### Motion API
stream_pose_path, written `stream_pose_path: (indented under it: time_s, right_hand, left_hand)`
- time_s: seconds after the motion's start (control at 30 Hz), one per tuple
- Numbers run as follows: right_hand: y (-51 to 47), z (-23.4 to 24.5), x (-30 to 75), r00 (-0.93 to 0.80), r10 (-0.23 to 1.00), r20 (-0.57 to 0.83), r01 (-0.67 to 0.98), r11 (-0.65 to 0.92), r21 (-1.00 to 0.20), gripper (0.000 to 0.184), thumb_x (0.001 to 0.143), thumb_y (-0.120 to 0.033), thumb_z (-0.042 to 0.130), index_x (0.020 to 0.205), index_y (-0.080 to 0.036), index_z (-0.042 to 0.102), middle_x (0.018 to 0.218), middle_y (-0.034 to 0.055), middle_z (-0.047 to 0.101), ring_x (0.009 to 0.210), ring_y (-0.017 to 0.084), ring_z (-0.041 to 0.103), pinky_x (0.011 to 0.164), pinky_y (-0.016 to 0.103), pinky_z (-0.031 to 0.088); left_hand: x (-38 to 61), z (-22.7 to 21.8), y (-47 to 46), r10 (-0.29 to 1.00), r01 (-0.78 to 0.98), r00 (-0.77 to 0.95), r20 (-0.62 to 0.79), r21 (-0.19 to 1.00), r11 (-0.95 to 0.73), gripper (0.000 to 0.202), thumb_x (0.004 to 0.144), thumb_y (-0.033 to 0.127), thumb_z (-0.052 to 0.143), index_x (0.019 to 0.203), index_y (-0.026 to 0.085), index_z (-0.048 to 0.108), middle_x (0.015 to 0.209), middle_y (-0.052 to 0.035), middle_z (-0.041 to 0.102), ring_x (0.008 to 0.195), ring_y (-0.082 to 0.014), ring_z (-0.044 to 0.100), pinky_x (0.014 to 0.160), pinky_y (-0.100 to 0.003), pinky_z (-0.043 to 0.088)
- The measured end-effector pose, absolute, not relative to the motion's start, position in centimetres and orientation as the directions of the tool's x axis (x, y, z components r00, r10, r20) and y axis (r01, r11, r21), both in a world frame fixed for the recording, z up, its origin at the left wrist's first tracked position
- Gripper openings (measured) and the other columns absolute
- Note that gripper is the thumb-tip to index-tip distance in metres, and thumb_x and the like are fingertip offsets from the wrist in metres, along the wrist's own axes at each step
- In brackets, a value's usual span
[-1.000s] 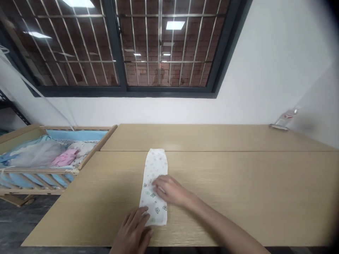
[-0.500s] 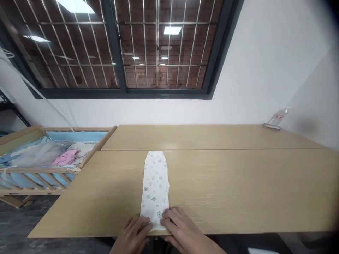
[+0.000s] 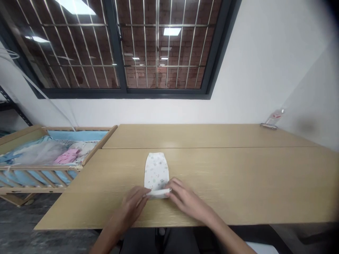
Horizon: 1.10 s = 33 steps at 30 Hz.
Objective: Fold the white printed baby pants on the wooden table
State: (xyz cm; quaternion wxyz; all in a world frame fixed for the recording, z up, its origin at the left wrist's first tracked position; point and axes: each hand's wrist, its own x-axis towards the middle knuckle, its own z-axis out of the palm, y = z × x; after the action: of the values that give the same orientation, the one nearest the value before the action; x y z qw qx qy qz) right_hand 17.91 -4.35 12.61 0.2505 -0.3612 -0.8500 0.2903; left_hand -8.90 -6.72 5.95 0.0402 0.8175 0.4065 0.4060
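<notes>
A pair of white baby pants (image 3: 156, 171) with a small printed pattern lies on the wooden table in front of me, in a narrow lengthwise strip. Its near end is turned up and over, making a raised fold across the cloth. At the left end of this fold, my left hand (image 3: 135, 203) pinches the fabric between thumb and fingers. My right hand (image 3: 184, 197) grips the right end in the same way. The far part of the pants lies flat.
The pale wooden table (image 3: 238, 183) has a seam across it. To the left stands a wooden crib (image 3: 39, 169) with blue lining and a pink cloth (image 3: 67, 156) inside. A clear plastic bottle (image 3: 275, 117) leans in the back right corner. A barred window (image 3: 159, 53) is above.
Both hands have moved away from the table's near edge, carrying the near end of the pants up and over. The pants now cover a shorter length of table.
</notes>
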Motion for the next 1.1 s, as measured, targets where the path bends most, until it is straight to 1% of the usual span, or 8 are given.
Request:
stream_pose_path:
  time_s: [0.1, 0.2, 0.3, 0.47, 0.67, 0.8, 0.93, 1.1]
  right_hand:
    - [0.2, 12.6, 17.4, -0.542, 0.788, 0.291, 0.453, 0.566, -0.689, 0.029, 0.104, -0.041, 0.046, 0.117, -0.024, 0.065, 0.113, 0.0088, 0.065, 0.103, 0.022, 0.063, 0.090, 0.035, 0.051]
    - [6.1, 11.1, 16.8, -0.436, 0.838, 0.327, 0.454, 0.519, -0.725, 0.032, 0.098, -0.042, 0.055, 0.119, -0.020, 0.065, 0.105, 0.0090, 0.070, 0.089, 0.022, 0.064, 0.081, 0.034, 0.052]
    - [12.0, 8.7, 16.1, -0.364, 0.879, 0.308, 0.449, 0.456, -0.768, 0.030, 0.092, -0.037, 0.060, 0.113, -0.017, 0.065, 0.092, 0.0063, 0.071, 0.080, 0.020, 0.064, 0.073, 0.032, 0.051]
    - [18.2, 4.7, 15.0, -0.330, 0.916, 0.227, 0.519, 0.377, -0.767, 0.019, 0.090, -0.028, 0.055, 0.098, -0.016, 0.065, 0.085, 0.0048, 0.071, 0.077, 0.019, 0.065, 0.070, 0.029, 0.052]
    - [19.4, 2.8, 15.0, -0.311, 0.927, 0.209, 0.596, 0.362, -0.717, 0.018, 0.090, -0.026, 0.053, 0.098, -0.015, 0.066, 0.089, 0.0073, 0.071, 0.082, 0.021, 0.065, 0.078, 0.033, 0.054]
    - [17.8, 4.3, 15.3, -0.300, 0.909, 0.288, 0.637, 0.416, -0.649, 0.035, 0.096, -0.033, 0.050, 0.121, -0.012, 0.061, 0.119, 0.0162, 0.067, 0.113, 0.027, 0.061, 0.101, 0.042, 0.048]
    - [13.3, 6.6, 14.1, -0.517, 0.793, 0.323, 0.590, 0.603, -0.536, 0.052, 0.104, -0.043, 0.041, 0.148, -0.015, 0.045, 0.149, 0.0173, 0.050, 0.139, 0.028, 0.046, 0.117, 0.044, 0.035]
    - [7.3, 7.3, 11.2, -0.876, 0.445, 0.186, 0.308, 0.813, -0.495, 0.056, 0.107, -0.046, 0.034, 0.160, -0.027, 0.030, 0.168, 0.0050, 0.024, 0.155, 0.022, 0.021, 0.126, 0.040, 0.020]
  left_hand:
    - [-8.5, 8.3, -1.9, 0.741, 0.657, 0.314, 0.594, 0.427, -0.621, 0.020, 0.103, 0.029, 0.047, 0.112, 0.023, 0.064, 0.104, -0.0041, 0.071, 0.102, -0.0177, 0.067, 0.093, -0.032, 0.056]
    - [-7.8, 10.1, 3.4, 0.833, 0.699, 0.291, 0.471, 0.490, -0.521, 0.025, 0.103, 0.028, 0.043, 0.112, 0.021, 0.065, 0.112, -0.0052, 0.070, 0.110, -0.0185, 0.064, 0.100, -0.034, 0.051]
    - [-7.2, 10.2, 8.1, 0.917, 0.764, 0.217, 0.335, 0.526, -0.373, 0.028, 0.102, 0.026, 0.042, 0.115, 0.018, 0.066, 0.120, -0.0069, 0.070, 0.116, -0.0195, 0.061, 0.105, -0.032, 0.046]
    - [-6.1, 8.0, 13.5, 0.961, 0.828, 0.159, 0.228, 0.500, -0.255, 0.028, 0.101, 0.023, 0.044, 0.107, 0.016, 0.070, 0.111, -0.0101, 0.074, 0.108, -0.0220, 0.064, 0.095, -0.030, 0.047]
    - [-5.0, 7.1, 14.6, 0.969, 0.889, 0.113, 0.221, 0.413, -0.197, 0.027, 0.100, 0.019, 0.044, 0.114, 0.015, 0.068, 0.119, -0.0125, 0.070, 0.118, -0.0231, 0.059, 0.101, -0.032, 0.042]
    - [-4.6, 7.3, 10.2, 0.960, 0.920, 0.073, 0.272, 0.354, -0.170, 0.035, 0.101, 0.027, 0.044, 0.129, 0.012, 0.059, 0.129, -0.0184, 0.062, 0.122, -0.0289, 0.055, 0.103, -0.040, 0.041]
    - [-3.0, 5.0, 2.4, 0.911, 0.942, 0.155, 0.381, 0.222, -0.253, 0.044, 0.099, 0.040, 0.046, 0.130, 0.012, 0.060, 0.130, -0.0182, 0.063, 0.117, -0.0324, 0.058, 0.100, -0.047, 0.045]
    - [-1.0, 0.5, -3.3, 0.874, 0.964, 0.141, 0.466, 0.135, -0.228, 0.044, 0.096, 0.037, 0.050, 0.129, 0.011, 0.065, 0.131, -0.0178, 0.066, 0.122, -0.0352, 0.057, 0.104, -0.051, 0.043]
